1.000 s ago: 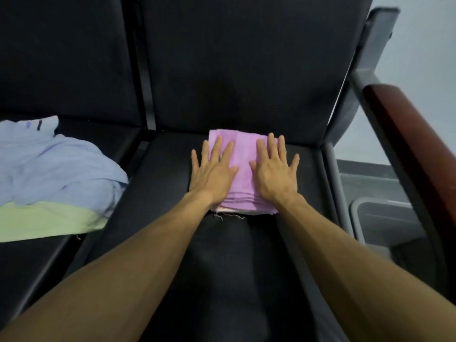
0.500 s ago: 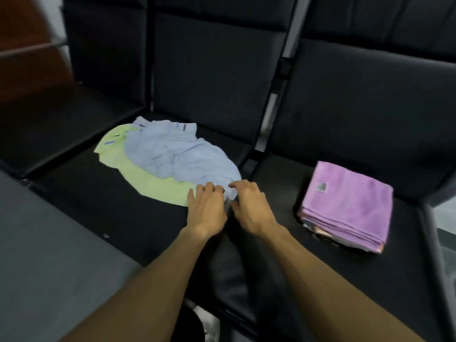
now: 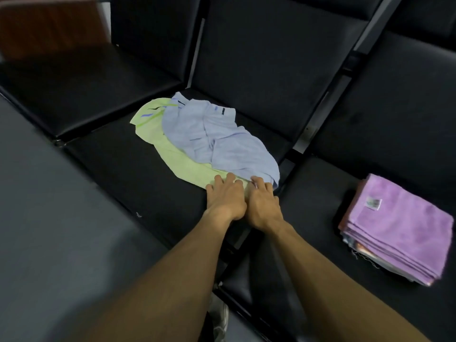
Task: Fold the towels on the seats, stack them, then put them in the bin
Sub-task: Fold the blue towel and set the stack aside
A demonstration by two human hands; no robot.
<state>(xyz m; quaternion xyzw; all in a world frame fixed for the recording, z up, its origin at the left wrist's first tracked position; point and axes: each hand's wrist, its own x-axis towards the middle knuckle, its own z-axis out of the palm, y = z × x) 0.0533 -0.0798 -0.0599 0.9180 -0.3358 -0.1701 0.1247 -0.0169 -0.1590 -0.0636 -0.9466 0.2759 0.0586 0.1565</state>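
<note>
A crumpled blue towel point(image 3: 217, 137) lies on a flat green towel point(image 3: 172, 156) on the middle black seat point(image 3: 118, 164). My left hand point(image 3: 225, 198) rests with its fingertips on the near edge of the green towel, just below the blue one. Close beside it, my right hand point(image 3: 262, 206) has its fingers curled onto the near corner of the blue towel. A folded stack topped by a purple towel point(image 3: 397, 225) sits on the right seat point(image 3: 320, 201). The bin is out of view.
Black seat backs point(image 3: 266, 53) rise behind the towels. Another black seat point(image 3: 74, 90) lies to the left, with a reddish-brown panel point(image 3: 49, 25) above it. Grey floor point(image 3: 49, 230) fills the lower left.
My view and both hands have left the purple stack and swung left to the middle seat. Since half a second ago the hands have closed in on the near edges of the green and blue towels.
</note>
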